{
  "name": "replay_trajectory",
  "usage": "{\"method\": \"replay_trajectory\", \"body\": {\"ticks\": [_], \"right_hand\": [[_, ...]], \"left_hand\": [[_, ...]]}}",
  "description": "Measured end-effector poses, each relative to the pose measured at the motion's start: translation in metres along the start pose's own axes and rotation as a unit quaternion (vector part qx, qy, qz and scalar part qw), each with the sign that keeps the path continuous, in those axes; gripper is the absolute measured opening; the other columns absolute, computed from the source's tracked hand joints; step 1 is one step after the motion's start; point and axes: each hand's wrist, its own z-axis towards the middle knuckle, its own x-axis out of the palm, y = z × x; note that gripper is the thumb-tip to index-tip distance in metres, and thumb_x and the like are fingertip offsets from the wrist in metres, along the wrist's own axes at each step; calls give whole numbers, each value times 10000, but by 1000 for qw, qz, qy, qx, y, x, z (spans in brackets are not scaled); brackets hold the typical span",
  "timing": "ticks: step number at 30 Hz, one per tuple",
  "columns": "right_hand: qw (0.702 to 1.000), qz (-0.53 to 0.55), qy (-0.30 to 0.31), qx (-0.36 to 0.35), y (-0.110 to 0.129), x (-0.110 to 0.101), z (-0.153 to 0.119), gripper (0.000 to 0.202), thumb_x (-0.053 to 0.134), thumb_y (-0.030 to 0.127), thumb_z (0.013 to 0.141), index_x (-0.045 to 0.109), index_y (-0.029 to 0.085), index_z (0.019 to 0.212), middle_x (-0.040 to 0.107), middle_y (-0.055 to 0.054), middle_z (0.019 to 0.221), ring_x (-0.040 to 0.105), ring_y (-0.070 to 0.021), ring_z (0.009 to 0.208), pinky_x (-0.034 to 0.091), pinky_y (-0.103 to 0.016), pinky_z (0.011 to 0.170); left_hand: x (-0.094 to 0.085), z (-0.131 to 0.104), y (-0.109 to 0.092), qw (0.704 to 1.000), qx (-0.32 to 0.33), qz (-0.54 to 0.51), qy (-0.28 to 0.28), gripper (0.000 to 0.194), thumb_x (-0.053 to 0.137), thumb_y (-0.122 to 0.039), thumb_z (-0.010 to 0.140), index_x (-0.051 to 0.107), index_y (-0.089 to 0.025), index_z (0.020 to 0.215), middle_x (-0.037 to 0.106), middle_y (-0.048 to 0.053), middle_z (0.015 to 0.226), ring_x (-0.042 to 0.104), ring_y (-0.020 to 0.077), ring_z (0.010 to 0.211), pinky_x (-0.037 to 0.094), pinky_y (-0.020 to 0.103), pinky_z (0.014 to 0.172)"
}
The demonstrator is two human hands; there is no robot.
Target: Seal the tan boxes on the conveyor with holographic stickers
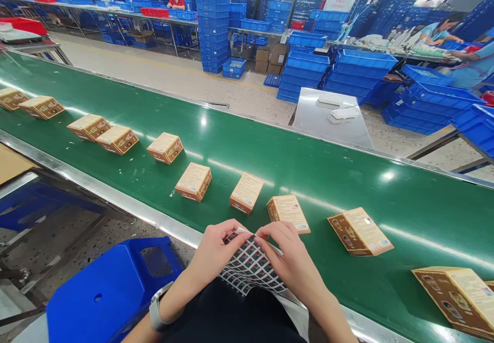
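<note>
My left hand (221,247) and my right hand (286,250) pinch the top edge of a sticker sheet (250,261) between them. Rows of small dark labels with white borders cover the sheet, which curves down toward my lap. The fingertips of both hands nearly meet at its upper edge. Just beyond my right hand, a brown and cream carton (290,213) lies on the green conveyor belt (239,142). Another carton (247,192) sits a little to its left, and one more carton (360,231) lies further right, a small pale label on its top.
Several similar cartons run along the belt to the left, and a large carton (455,296) is at the lower right. A blue plastic stool (100,291) stands at my left. Beyond the belt are a metal table (332,119), stacked blue crates (212,29) and people seated at benches.
</note>
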Motion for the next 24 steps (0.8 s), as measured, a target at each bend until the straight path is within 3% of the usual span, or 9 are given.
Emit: {"method": "replay_trajectory", "body": {"ticks": [5, 9, 11, 13, 15, 16, 19, 24], "right_hand": [[990, -65, -110, -52, 3, 9, -5, 177, 596, 128, 932, 643, 266, 1031, 738, -35, 977, 677, -225, 894, 437, -430, 881], [989, -49, -134, -48, 3, 15, -10, 221, 607, 101, 903, 671, 287, 1004, 745, -37, 1011, 680, -251, 983, 436, -464, 930], [991, 35, -128, 17, -3, 16, -8, 127, 601, 170, 918, 670, 275, 932, 739, -47, 1040, 669, -259, 1042, 457, -462, 948], [971, 149, -138, 129, -15, 16, -3, 91, 582, 294, 937, 643, 247, 890, 713, -78, 1149, 649, -263, 1113, 483, -460, 969], [926, 251, -163, 230, -33, 18, 6, 196, 579, 419, 921, 620, 229, 943, 673, -105, 1253, 636, -262, 1158, 500, -456, 981], [905, 286, -175, 262, -42, 20, 11, 263, 591, 467, 897, 613, 223, 992, 665, -111, 1270, 634, -260, 1167, 504, -453, 985], [874, 323, -195, 307, -68, 26, 26, 430, 639, 534, 830, 591, 210, 1108, 686, -112, 1225, 637, -260, 1163, 507, -443, 985], [871, 292, -223, 326, -94, 34, 40, 444, 590, 570, 850, 581, 183, 1067, 636, -144, 1286, 639, -261, 1119, 511, -422, 942]], "left_hand": [[5, 2, 3, 999, 17, 17, -35, 264, 598, -407, 914, 666, -175, 808, 624, -17, 695, 525, 132, 654, 386, 221, 594], [8, 7, 7, 999, 14, 18, -50, 275, 595, -412, 912, 660, -173, 794, 641, -10, 697, 550, 139, 651, 417, 229, 602], [4, 10, 10, 998, 9, 34, -59, 276, 585, -410, 916, 656, -176, 790, 653, -4, 691, 573, 149, 650, 434, 240, 603], [-2, 14, 12, 996, 16, 57, -62, 245, 580, -387, 917, 672, -184, 815, 715, 26, 795, 635, 185, 742, 480, 271, 661], [-9, 20, 15, 994, 51, 84, -40, 194, 607, -347, 899, 695, -197, 813, 746, 72, 1082, 653, 259, 1037, 507, 355, 874], [-11, 24, 16, 993, 73, 94, -15, 171, 624, -330, 887, 707, -205, 805, 698, 76, 1254, 582, 294, 1218, 457, 414, 1009], [-13, 35, 19, 986, 100, 108, 74, 142, 654, -310, 863, 725, -220, 780, 496, 46, 1507, 307, 328, 1477, 237, 526, 1196], [1, 49, 17, 985, 85, 72, 129, 124, 651, -279, 860, 721, -216, 779, 467, 81, 1521, 400, 316, 1432, 304, 485, 1172]]}}
